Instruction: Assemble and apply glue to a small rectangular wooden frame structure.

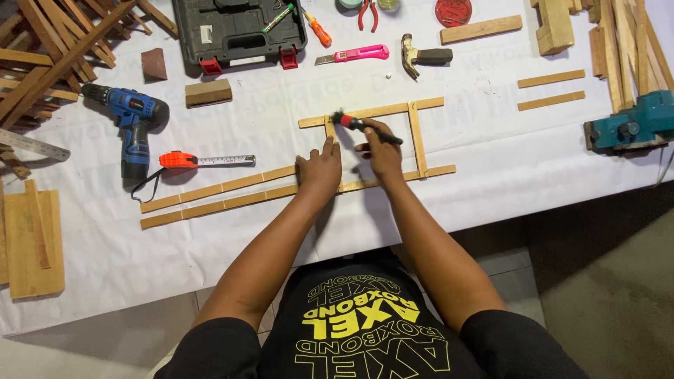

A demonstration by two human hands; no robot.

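Observation:
A frame of thin wooden slats [415, 137] lies on the white-covered table [505, 175]. My left hand [320, 170] presses flat on the frame's near rail, fingers reaching up along the left crosspiece. My right hand [382, 149] grips a small brush with a black handle and red collar [365, 127]; its dark bristles touch the joint where the left crosspiece meets the far rail. Two long slats [217, 196] extend left from under my left hand.
A blue cordless drill [132, 116] and an orange tape measure [189, 160] lie at left. An open black tool case [239, 31], pink utility knife [354, 54] and hammer [421, 56] sit at the back. A teal power planer [632, 126] and loose slats [551, 90] are at right.

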